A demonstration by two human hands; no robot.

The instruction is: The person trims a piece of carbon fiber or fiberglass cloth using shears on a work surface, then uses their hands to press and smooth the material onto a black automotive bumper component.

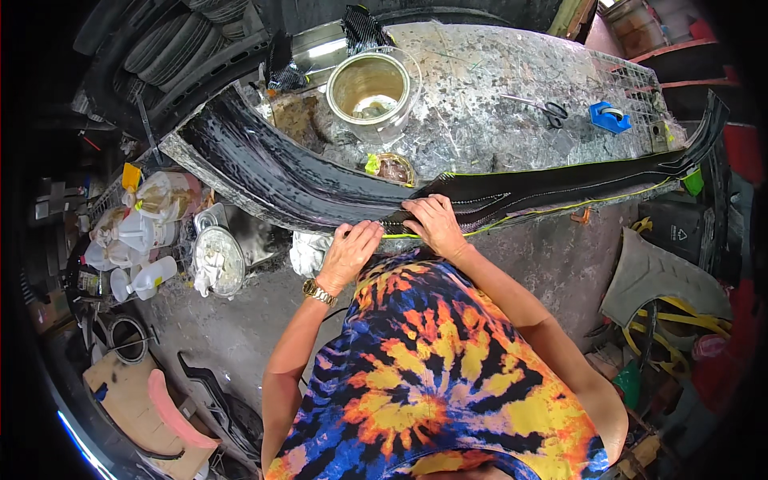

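Observation:
A long curved black mould lies along the near side of the workbench. Dark woven carbon fibre cloth with yellow-green edging covers its right part, and the cloth's left end is at my hands. My left hand has its fingers bent over the mould's near edge, gripping the cloth's edge there. Just to the right, my right hand has its fingers curled and pressed onto the cloth near its left end. The fingertips are partly hidden against the dark surface.
On the workbench stand a metal can, a small tin, scissors and a blue tape dispenser. Plastic jugs and a round lidded pail stand left. A grey panel lies right.

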